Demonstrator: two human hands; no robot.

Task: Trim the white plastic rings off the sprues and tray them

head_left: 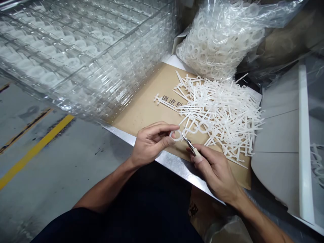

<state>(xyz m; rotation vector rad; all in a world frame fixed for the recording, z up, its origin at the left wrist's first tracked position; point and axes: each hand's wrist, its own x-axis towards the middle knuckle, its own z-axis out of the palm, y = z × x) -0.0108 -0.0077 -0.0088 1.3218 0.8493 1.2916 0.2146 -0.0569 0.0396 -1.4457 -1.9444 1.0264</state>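
Note:
Between the thumb and fingers of my left hand [153,140] is a white plastic ring [177,135], held over the front part of the cardboard sheet [144,108]. My right hand [214,168] is closed around a pair of nippers [194,148] with pale handles. The metal tips of the nippers are at the ring's right side; whether they touch it I cannot tell. Just beyond, another white ring [204,127] lies at the edge of a heap of thin white plastic sprues [225,114].
Stacked clear plastic trays [101,64] with white rings stand at the left. A clear bag [217,44] full of rings is behind the heap. To the right is a white bin wall [305,141]. The metal table edge [174,167] runs in front of me.

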